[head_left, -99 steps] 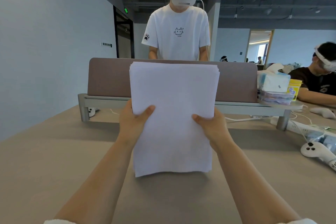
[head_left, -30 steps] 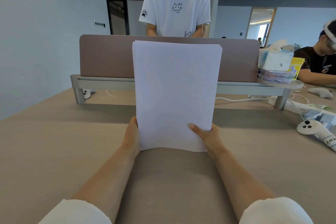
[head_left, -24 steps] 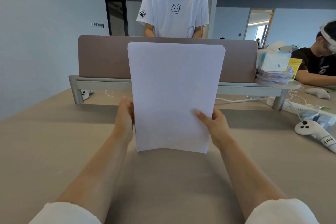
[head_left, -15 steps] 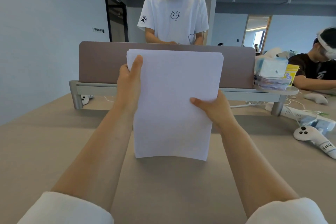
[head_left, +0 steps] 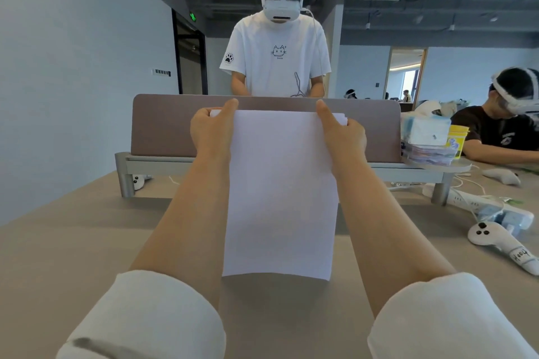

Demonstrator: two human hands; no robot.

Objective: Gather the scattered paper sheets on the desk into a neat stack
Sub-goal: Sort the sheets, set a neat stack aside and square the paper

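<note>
A stack of white paper sheets stands upright on its short edge in the middle of the beige desk. My left hand grips the stack's top left corner, thumb laid along the front near the top edge. My right hand grips the top right corner the same way. The sheet edges at the top right look slightly stepped. The stack's bottom edge rests on the desk between my forearms.
A brown divider panel on a grey metal shelf crosses the desk behind the stack. A person in a white shirt stands beyond it. To the right lie a white controller, cables, a power strip, tissue packs and a seated person.
Both hands have slid up the stack's sides: the left from the lower edge to the top corner, then the right from mid-height to the top right corner. The stack stays upright.
</note>
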